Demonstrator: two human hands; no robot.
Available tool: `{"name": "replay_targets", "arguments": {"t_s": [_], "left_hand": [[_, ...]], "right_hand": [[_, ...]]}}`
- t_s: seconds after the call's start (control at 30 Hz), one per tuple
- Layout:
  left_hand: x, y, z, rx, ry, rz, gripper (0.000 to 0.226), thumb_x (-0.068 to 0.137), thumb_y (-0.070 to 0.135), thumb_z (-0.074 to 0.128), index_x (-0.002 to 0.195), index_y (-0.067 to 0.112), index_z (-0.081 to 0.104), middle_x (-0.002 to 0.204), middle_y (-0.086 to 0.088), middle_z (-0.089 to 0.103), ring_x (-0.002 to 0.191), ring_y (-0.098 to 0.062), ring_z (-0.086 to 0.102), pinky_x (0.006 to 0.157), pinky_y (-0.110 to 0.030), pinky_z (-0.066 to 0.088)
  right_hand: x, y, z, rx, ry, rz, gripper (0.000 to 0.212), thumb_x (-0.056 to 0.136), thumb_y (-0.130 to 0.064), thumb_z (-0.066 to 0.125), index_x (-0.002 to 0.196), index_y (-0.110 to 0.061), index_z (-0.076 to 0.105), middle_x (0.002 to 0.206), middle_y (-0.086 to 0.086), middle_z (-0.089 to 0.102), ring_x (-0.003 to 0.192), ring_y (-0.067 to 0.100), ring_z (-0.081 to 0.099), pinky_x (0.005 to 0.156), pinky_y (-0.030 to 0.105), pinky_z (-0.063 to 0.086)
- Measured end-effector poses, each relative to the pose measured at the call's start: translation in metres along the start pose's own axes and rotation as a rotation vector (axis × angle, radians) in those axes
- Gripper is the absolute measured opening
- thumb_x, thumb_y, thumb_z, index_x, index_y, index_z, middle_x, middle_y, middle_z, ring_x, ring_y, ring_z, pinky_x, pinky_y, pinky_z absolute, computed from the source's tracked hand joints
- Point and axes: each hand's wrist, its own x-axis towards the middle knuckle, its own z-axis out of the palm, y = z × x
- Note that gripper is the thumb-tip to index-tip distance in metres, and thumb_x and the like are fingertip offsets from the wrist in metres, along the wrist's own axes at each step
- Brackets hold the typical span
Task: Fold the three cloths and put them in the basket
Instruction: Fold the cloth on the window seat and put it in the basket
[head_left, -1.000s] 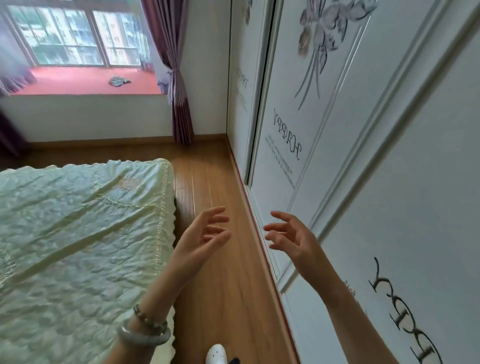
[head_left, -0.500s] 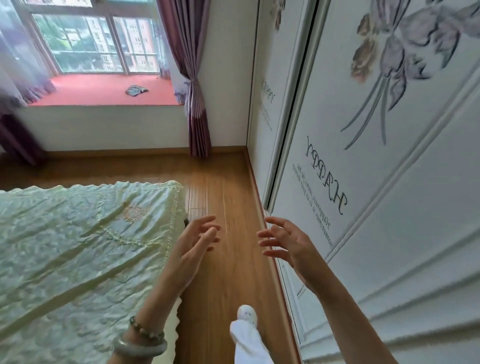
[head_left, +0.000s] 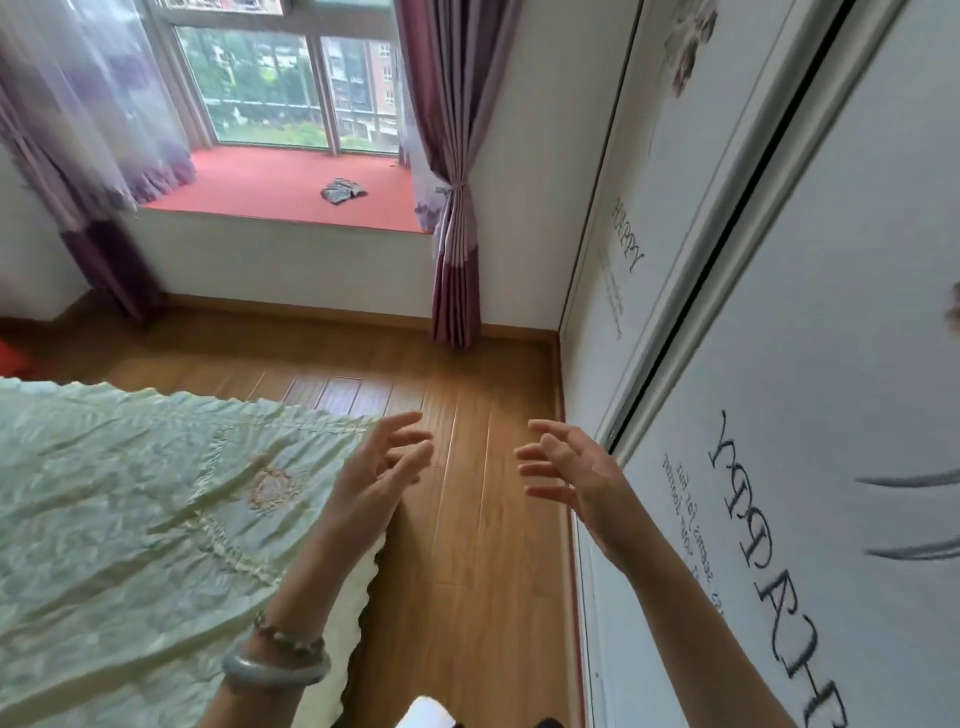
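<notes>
A crumpled cloth (head_left: 343, 189) lies on the red sill (head_left: 249, 182), well apart from both hands. The left hand (head_left: 379, 473) and right hand (head_left: 576, 467) hang loose-fingered, holding nothing, over the floor (head_left: 467, 545) strip between bed (head_left: 130, 493) edge and wardrobe (head_left: 779, 364), the right one near the wardrobe's base

You have the bed (head_left: 130, 519) at left, the wardrobe (head_left: 831, 312) at right, the floor (head_left: 467, 571) between; ahead, a cloth (head_left: 340, 189) lies toward the window ledge's (head_left: 249, 182) right end.

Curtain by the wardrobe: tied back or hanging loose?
Tied back: a band cinches the curtain at its middle; the folds flare out below.
</notes>
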Motion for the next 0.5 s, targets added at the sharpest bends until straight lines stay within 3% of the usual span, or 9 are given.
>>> {"name": "replay_targets", "arguments": {"t_s": [0.1,0.23,0.33,0.43,0.5], "left_hand": [[0.05,-0.013,-0.008,0.018,0.043,-0.017,0.034,0.082,0.039,0.056,0.115,0.032,0.052,0.111,0.0,0.064,0.095,-0.014,0.066,0.077,-0.027,0.056],[0.122,-0.033,-0.021,0.006,0.073,-0.027,0.053,0.072,0.067,0.06,0.113,0.034,0.053,0.109,0.003,0.064,0.095,-0.014,0.067,0.075,-0.026,0.056],[0.185,-0.049,-0.036,0.014,0.095,-0.013,0.049,0.074,0.063,0.059,0.114,0.034,0.052,0.109,0.003,0.064,0.095,-0.017,0.067,0.074,-0.025,0.057],[0.252,-0.057,-0.054,0.025,0.105,-0.007,0.073,0.063,0.078,0.057,0.117,0.03,0.052,0.109,0.005,0.064,0.093,-0.011,0.067,0.074,-0.025,0.056],[0.297,-0.061,-0.067,0.025,0.111,-0.014,0.064,0.068,0.071,0.06,0.116,0.03,0.051,0.107,0.005,0.064,0.093,-0.011,0.067,0.073,-0.023,0.056]], "right_hand": [[0.056,0.001,-0.007,-0.023,-0.035,0.005,0.028,0.092,-0.036,0.045,0.116,-0.026,0.053,0.107,0.005,0.065,0.097,0.015,0.065,0.082,0.03,0.056],[0.139,0.001,-0.014,-0.036,-0.054,0.01,0.024,0.095,-0.032,0.043,0.115,-0.027,0.053,0.107,0.004,0.065,0.097,0.015,0.066,0.083,0.03,0.056],[0.206,-0.003,-0.017,-0.046,-0.068,0.006,0.024,0.095,-0.033,0.043,0.115,-0.026,0.054,0.107,0.005,0.065,0.097,0.016,0.066,0.083,0.03,0.055],[0.277,-0.015,-0.016,-0.059,-0.066,0.009,0.032,0.088,-0.041,0.044,0.115,-0.026,0.053,0.108,0.005,0.065,0.098,0.017,0.065,0.084,0.031,0.055],[0.324,-0.024,-0.014,-0.067,-0.071,0.01,0.036,0.085,-0.045,0.044,0.115,-0.027,0.053,0.108,0.004,0.065,0.098,0.016,0.066,0.083,0.03,0.055]]}}
